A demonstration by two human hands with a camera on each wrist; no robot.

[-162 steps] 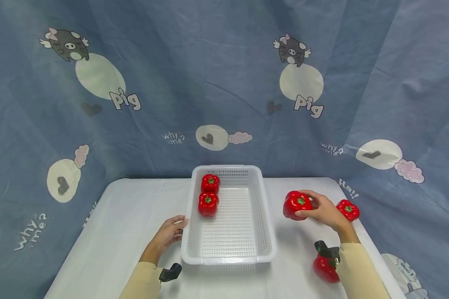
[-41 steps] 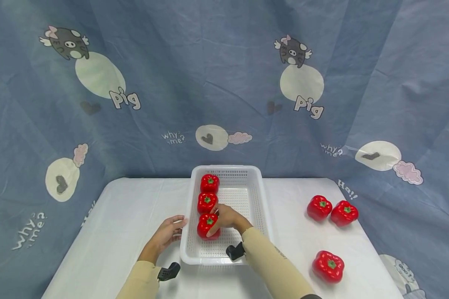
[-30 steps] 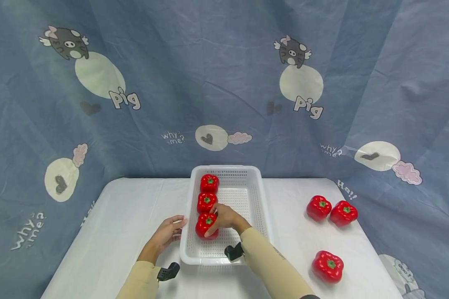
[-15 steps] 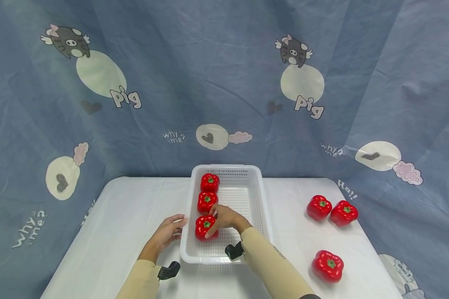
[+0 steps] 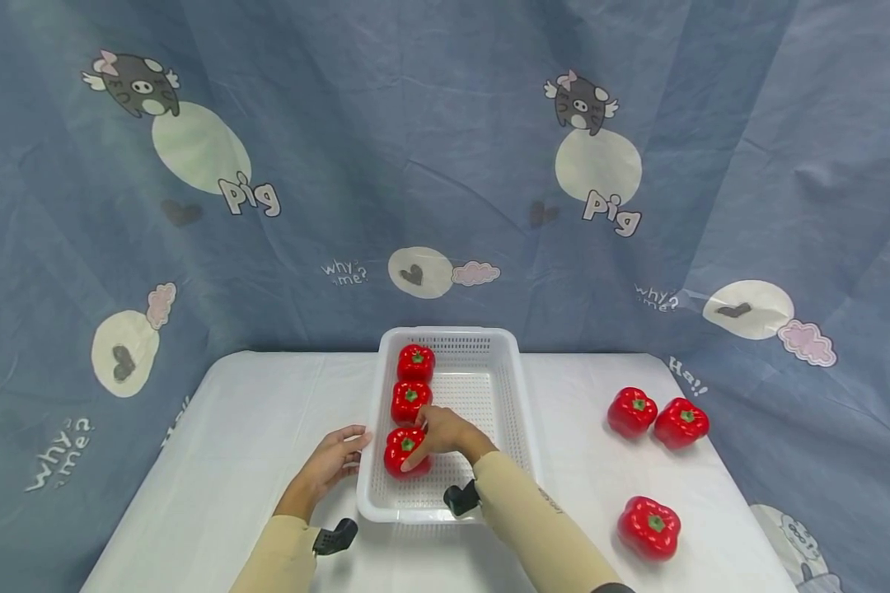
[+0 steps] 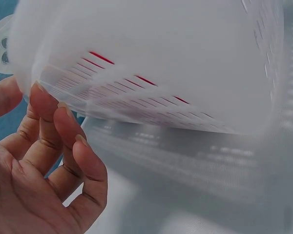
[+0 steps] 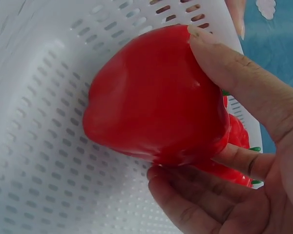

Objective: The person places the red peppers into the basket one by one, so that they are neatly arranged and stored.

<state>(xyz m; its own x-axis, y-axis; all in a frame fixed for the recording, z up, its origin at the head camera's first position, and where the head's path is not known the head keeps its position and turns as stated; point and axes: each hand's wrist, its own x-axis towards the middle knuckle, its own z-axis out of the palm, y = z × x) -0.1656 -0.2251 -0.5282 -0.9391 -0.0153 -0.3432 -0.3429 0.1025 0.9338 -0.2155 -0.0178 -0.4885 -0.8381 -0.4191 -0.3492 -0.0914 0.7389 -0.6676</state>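
My right hand point(image 5: 448, 432) grips a red bell pepper point(image 5: 402, 459) inside the white plastic basket point(image 5: 398, 511), thumb on one side and fingers on the other. In the right wrist view the pepper point(image 7: 151, 97) is large and glossy, lying close over the slotted floor. Two more bell peppers, the far one point(image 5: 415, 362) and the middle one point(image 5: 408, 403), stand in line behind it along the basket's left wall. At the left rim my left hand point(image 5: 330, 463) pinches the edge. The left wrist view shows thumb and curled fingers point(image 6: 73, 131) at the rim, with red showing through the slots.
Right of the basket, on the white table point(image 5: 252, 428), lie a bell pepper point(image 5: 632, 413), another close beside it point(image 5: 681, 423) and a third point(image 5: 649, 529) nearer the front. A blue printed curtain point(image 5: 445, 165) hangs behind. The basket's right half shows bare slotted floor.
Over the earlier seconds my right hand brought a bell pepper from the right into the basket's near left. Since then hand and pepper have shifted slightly left and nearer. The left hand stays put.
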